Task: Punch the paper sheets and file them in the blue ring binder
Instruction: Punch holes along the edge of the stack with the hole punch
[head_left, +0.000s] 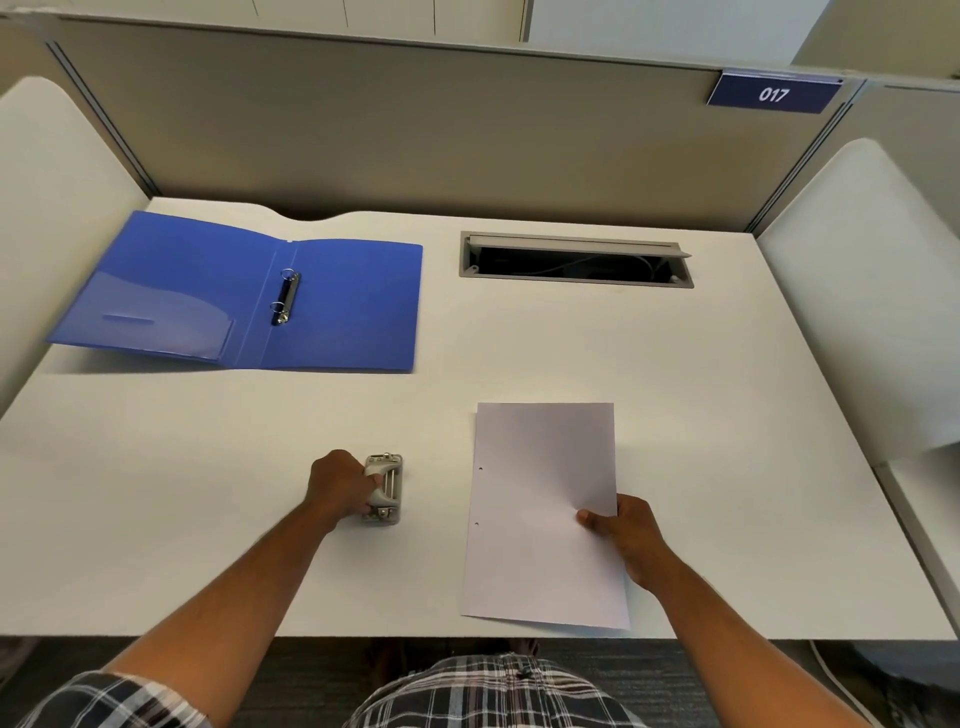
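Head view: left grip (337, 486) clasps hole punch (383, 488), right grip (626, 540) pinches paper sheets (543, 499); cable tray (575, 259) beside open blue ring binder (249, 296)

left hand (338, 486) curled in a grip, right hand (626, 538) pinching, both forearms outstretched.

Bright, even overhead light; soft faint shadows on the worktop (727, 415). Wide-angle bending curves its edges; slight overall softness, no glare.

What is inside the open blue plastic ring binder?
Inside the blue plastic ring binder, only its two closed metal rings and a clear pocket on the left cover. No sheets filed; under it is hidden.
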